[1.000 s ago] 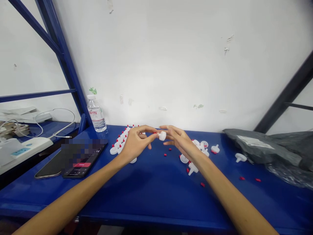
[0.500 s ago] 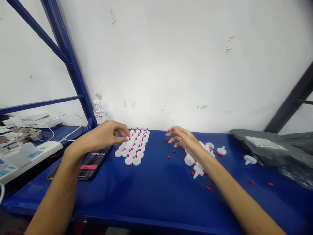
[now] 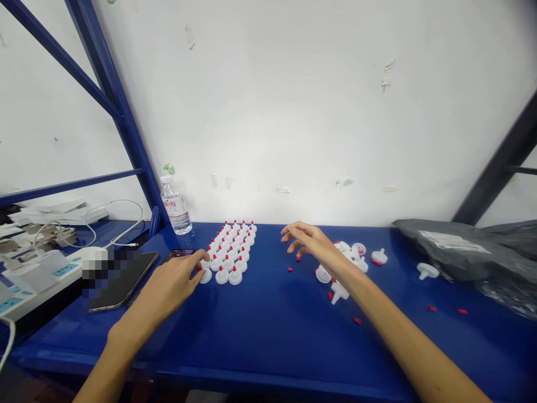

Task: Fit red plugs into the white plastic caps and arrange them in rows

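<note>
At the left hand's [image 3: 174, 282] fingertips, a round white piece [image 3: 206, 277] stands broad side down, partly hidden by the fingers. Right beside that hand, reaching beyond it, red-tipped white pieces [image 3: 230, 247] stand upright in close rows. Just right of the right hand [image 3: 309, 240], loose white pieces [image 3: 359, 264] lie jumbled, some tipped over with stems sideways. Small red caps [image 3: 290, 270] lie scattered below its fingers, among that heap and farther right.

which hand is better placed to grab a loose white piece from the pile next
Probably the right hand: it hovers close to the pile of white pieces, open and apparently empty. The left hand is farther off, at one corner of the red-capped rows.
</note>
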Available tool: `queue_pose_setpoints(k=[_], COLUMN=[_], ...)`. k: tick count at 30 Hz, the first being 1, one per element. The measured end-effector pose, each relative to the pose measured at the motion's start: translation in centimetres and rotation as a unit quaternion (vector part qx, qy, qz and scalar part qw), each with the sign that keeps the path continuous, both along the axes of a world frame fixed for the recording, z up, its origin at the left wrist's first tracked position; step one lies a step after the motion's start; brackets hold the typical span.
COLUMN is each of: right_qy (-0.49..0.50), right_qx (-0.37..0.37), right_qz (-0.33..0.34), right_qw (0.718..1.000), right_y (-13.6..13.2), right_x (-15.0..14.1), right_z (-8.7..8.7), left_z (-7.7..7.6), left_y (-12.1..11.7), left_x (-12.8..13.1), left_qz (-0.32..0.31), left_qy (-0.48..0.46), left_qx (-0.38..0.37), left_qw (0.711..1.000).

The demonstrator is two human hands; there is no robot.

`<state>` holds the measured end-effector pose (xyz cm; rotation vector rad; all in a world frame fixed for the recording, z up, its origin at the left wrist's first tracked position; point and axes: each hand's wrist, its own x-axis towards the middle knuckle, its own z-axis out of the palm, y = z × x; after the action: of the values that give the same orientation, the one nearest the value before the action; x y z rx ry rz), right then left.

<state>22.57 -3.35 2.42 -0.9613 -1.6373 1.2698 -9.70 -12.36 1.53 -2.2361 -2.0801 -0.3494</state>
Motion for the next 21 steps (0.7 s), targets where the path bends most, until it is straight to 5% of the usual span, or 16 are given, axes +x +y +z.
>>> queue_pose_setpoints(k=[7, 12, 14, 17, 19, 21], right_qy=[0.016, -0.001, -0.11, -0.323, -0.414, -0.459], right_qx=[0.015, 0.062, 0.126, 0.201, 0.193, 0.174], right_qz=[-0.038, -0.15, -0.229, -0.299, -0.287, -0.241], right_qw=[0.999, 0.987, 0.959, 0.875, 0.842, 0.837], right_y=[0.4, 1.6, 2.1, 2.5, 2.5, 2.5], right_x=[0.9, 3.4, 4.8, 6.6, 7.4, 7.8], right_z=[0.4, 0.9, 0.9, 0.7, 0.6, 0.5], left_z=[-2.1, -1.6, -1.1, -1.0, -1.4, -1.7], left_y=[0.4, -0.5, -1.3, -2.4, -2.7, -2.6], left_x=[0.6, 1.1, 1.9, 4.0, 5.8, 8.0], left_qz=[-0.05, -0.01, 0.006, -0.022, -0.065, -0.107], left_qy=[-0.115, -0.065, -0.056, -0.08, -0.103, -0.115], left_qx=[0.036, 0.109, 0.135, 0.165, 0.164, 0.137], left_qw=[0.991, 0.992, 0.989, 0.983, 0.979, 0.978])
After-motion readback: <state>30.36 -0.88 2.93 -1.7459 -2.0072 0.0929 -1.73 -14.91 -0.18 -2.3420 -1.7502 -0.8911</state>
